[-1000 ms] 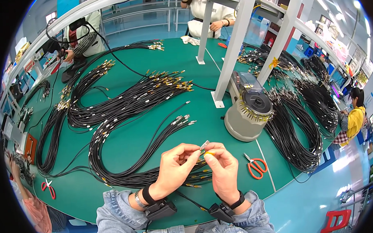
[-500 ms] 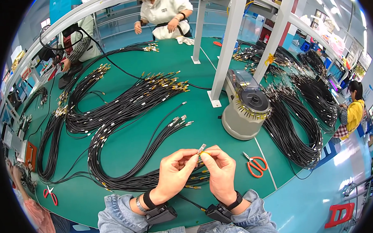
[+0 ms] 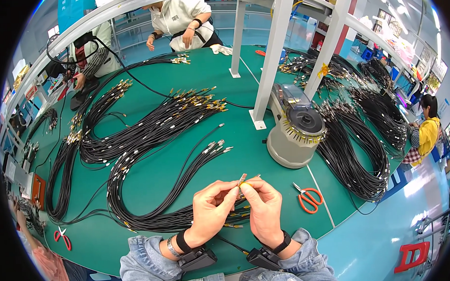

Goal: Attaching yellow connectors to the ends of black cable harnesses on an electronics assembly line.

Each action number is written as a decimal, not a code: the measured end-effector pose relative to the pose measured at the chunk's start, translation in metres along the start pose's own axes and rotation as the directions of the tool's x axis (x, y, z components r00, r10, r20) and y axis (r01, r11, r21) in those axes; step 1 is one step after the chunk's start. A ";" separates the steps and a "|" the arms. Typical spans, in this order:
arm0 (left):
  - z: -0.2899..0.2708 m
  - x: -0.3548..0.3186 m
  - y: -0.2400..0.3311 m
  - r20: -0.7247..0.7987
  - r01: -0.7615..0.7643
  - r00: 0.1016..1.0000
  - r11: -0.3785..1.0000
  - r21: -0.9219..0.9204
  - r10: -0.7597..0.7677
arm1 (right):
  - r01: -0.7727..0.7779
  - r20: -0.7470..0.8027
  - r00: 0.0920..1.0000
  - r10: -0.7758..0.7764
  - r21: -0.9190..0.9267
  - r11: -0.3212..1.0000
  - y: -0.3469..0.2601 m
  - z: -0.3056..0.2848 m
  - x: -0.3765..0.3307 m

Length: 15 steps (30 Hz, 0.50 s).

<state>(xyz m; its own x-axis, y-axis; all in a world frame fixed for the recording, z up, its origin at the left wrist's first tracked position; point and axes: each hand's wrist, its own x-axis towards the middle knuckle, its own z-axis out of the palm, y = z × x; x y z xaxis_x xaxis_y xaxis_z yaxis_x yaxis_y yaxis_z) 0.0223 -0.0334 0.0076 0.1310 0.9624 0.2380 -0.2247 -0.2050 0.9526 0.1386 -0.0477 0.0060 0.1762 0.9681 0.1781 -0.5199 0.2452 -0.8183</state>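
Just above the near bundle of black cables [image 3: 160, 219], my left hand [image 3: 210, 211] and my right hand [image 3: 264, 209] meet fingertip to fingertip. Between thumbs and forefingers they pinch a small cable end [image 3: 243, 179], its silvery-white tip pointing up and a bit of yellow showing below. Most of the held piece is hidden by my fingers. Yellow and white cable ends lie beneath and between my wrists. To the right of my right hand rests a pair of orange-handled pliers [image 3: 310, 199] on the green table [image 3: 245, 154].
Beyond my right hand stands a round beige dispenser [image 3: 291, 145] beside grey metal posts [image 3: 274, 58]. Larger cable bundles [image 3: 144, 131] curve across the left, others [image 3: 361, 154] at the right. Red-handled scissors [image 3: 63, 239] lie far left. Co-workers stand across the table [image 3: 182, 24] and around it.
The person across the table has shifted to the left. My hands keep nearly the same place and the same pinch on the cable end.
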 end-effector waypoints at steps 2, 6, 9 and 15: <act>0.000 0.000 -0.001 -0.007 -0.016 1.000 1.000 -0.004 0.016 | -0.001 0.000 1.000 0.001 -0.001 1.000 0.001 0.000 0.000; 0.000 0.000 -0.002 -0.009 -0.025 1.000 0.999 -0.022 0.025 | -0.011 -0.001 1.000 0.011 -0.001 1.000 0.003 0.000 0.000; 0.000 0.000 -0.004 -0.007 -0.039 0.999 0.999 -0.014 0.039 | -0.024 -0.006 1.000 0.024 -0.001 1.000 0.003 -0.001 0.000; 0.000 0.000 -0.006 -0.006 -0.052 0.999 0.999 -0.010 0.052 | -0.056 -0.022 0.998 0.057 0.034 0.998 0.004 -0.001 -0.001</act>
<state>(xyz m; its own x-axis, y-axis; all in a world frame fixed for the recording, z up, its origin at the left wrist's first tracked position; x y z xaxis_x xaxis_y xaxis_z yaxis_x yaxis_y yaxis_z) 0.0239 -0.0327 0.0019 0.1135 0.9514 0.2861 -0.2411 -0.2530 0.9369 0.1373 -0.0473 0.0020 0.1646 0.9791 0.1191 -0.5568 0.1919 -0.8082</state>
